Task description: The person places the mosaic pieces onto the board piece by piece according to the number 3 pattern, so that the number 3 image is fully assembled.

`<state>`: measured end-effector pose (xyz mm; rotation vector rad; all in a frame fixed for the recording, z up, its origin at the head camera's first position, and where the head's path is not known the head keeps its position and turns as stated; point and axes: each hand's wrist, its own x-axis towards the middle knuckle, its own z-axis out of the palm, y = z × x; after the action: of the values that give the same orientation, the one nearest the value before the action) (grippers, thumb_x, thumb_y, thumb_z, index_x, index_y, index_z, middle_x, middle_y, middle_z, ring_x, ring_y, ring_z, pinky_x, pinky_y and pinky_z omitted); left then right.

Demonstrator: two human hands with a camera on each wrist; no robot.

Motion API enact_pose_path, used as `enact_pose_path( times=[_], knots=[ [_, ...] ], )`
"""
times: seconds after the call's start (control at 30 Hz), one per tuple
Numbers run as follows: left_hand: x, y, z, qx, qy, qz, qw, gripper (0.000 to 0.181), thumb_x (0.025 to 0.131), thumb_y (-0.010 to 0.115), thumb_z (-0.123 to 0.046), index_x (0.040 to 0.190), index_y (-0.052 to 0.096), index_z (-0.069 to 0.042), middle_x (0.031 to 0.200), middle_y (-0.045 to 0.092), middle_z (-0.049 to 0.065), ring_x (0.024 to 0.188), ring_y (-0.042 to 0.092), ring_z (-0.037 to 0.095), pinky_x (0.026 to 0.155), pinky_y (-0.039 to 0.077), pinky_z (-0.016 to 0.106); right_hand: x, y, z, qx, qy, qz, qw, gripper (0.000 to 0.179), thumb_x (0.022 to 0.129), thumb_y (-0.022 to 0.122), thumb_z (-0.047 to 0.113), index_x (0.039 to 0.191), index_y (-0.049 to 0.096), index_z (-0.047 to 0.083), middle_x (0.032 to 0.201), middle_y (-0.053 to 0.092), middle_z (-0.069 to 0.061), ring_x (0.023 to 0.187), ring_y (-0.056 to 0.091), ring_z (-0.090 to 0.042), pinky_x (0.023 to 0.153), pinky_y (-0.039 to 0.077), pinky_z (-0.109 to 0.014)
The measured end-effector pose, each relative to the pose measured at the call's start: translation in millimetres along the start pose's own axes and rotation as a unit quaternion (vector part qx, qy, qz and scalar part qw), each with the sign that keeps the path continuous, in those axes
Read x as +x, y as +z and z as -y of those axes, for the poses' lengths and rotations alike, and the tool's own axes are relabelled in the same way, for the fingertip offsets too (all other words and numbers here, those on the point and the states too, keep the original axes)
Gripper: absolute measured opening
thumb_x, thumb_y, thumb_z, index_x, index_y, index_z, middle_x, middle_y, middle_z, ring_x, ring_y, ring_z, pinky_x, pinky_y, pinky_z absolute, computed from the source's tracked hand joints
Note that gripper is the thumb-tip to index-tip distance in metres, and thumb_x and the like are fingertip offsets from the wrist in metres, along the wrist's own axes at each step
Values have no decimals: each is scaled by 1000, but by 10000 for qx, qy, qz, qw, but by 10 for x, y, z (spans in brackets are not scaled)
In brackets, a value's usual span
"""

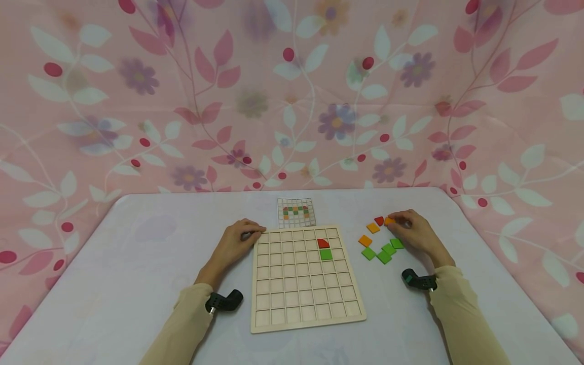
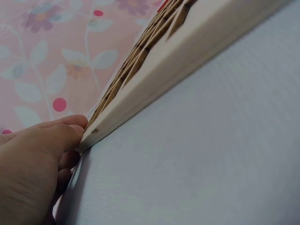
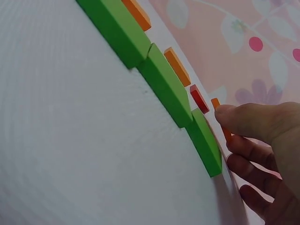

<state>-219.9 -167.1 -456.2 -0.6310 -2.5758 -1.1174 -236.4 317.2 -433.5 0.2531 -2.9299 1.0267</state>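
Note:
My left hand [image 1: 233, 244] grips the far left corner of a wooden grid board [image 1: 310, 323], thumb and fingers at its edge in the left wrist view. A red tile [image 1: 323, 244] with a cut corner sits in a cell at the board's upper right, and a green tile [image 1: 326, 254] fills the cell just below it. Off the board's right side, my right hand [image 1: 417, 234] pinches an orange tile [image 3: 227, 135] between thumb and fingers. Near it lie a loose red tile [image 1: 379, 221], two orange tiles [image 1: 373, 228] and several green tiles [image 1: 389, 249].
Behind the board lies a pattern card [image 1: 296, 213] with a printed grid of coloured cells. Everything rests on a white-covered table [image 1: 137, 263]. A flowered pink cloth [image 1: 292, 101] hangs at the back and sides.

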Motion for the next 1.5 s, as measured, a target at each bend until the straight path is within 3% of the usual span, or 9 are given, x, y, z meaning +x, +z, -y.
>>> enact_pose_path(
  times=[0.17, 0.43, 0.83, 1.2, 1.5],
  knots=[
    [5, 6, 15, 17, -11, 13, 10000, 16, 88, 66, -14, 102, 74, -17, 103, 68, 1, 102, 61, 21, 88, 49, 41, 8, -15, 24, -60, -135, -41, 9999, 40, 92, 61, 31, 120, 60, 3, 112, 56, -17, 103, 51, -30, 89, 41, -47],
    [1, 5, -1, 20, 37, -26, 10000, 16, 88, 66, -14, 102, 74, -15, 103, 68, 1, 102, 61, 21, 88, 49, 42, 4, -5, 119, 116, -387, 12, 9992, 39, 92, 62, 31, 120, 59, 4, 113, 57, -14, 105, 51, -30, 94, 40, -55],
    [2, 5, 29, -21, 40, -15, 10000, 16, 89, 66, -16, 103, 74, -16, 103, 68, 0, 102, 61, 20, 89, 48, 41, 29, 40, 315, 279, -1020, 154, 9943, 30, 90, 64, 22, 116, 63, 6, 110, 60, -9, 104, 51, -25, 93, 41, -49],
    [0, 7, 20, -22, 46, -55, 10000, 16, 88, 67, -15, 102, 74, -17, 103, 68, 0, 101, 61, 21, 89, 48, 42, 73, 146, 469, -30, -1335, 186, 9909, 28, 86, 70, 22, 110, 66, 9, 94, 56, -4, 90, 50, -25, 79, 42, -41],
    [1, 11, 22, -38, -14, -34, 10000, 16, 88, 67, -15, 102, 74, -17, 103, 69, 1, 101, 61, 21, 89, 48, 42, 72, 216, 543, -137, -1580, 177, 9872, 28, 84, 72, 22, 108, 68, 10, 95, 59, -2, 86, 50, -21, 76, 46, -37]
  ],
)
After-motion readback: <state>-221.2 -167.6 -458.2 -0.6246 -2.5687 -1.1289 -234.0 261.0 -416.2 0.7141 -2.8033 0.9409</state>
